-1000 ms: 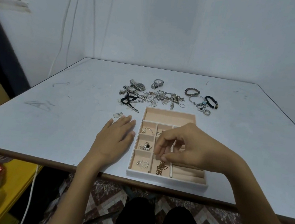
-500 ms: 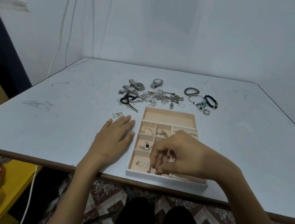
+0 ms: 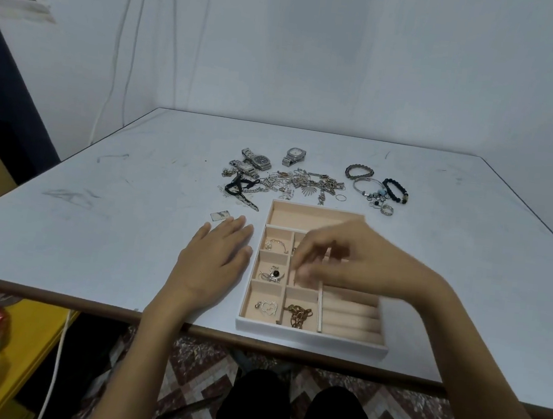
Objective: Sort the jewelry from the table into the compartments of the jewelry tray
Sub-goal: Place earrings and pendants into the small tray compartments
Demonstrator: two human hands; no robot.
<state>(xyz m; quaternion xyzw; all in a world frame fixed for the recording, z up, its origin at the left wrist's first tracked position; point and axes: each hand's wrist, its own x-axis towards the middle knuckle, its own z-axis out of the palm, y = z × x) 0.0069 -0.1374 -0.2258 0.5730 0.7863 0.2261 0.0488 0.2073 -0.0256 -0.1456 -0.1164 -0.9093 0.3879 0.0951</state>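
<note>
Right grip (image 3: pixel 359 260) curled over tray (image 3: pixel 308 337), pinch unclear, left grip (image 3: pixel 213 264) flat on table (image 3: pixel 94 223), three watches (image 3: pixel 260 161), three bracelets (image 3: pixel 395 190)

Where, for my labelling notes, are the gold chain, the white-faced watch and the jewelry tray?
gold chain (image 3: pixel 298 315), head view, its bunched links
white-faced watch (image 3: pixel 296 153), head view, its dial
jewelry tray (image 3: pixel 309 336), head view, its near front wall
</note>
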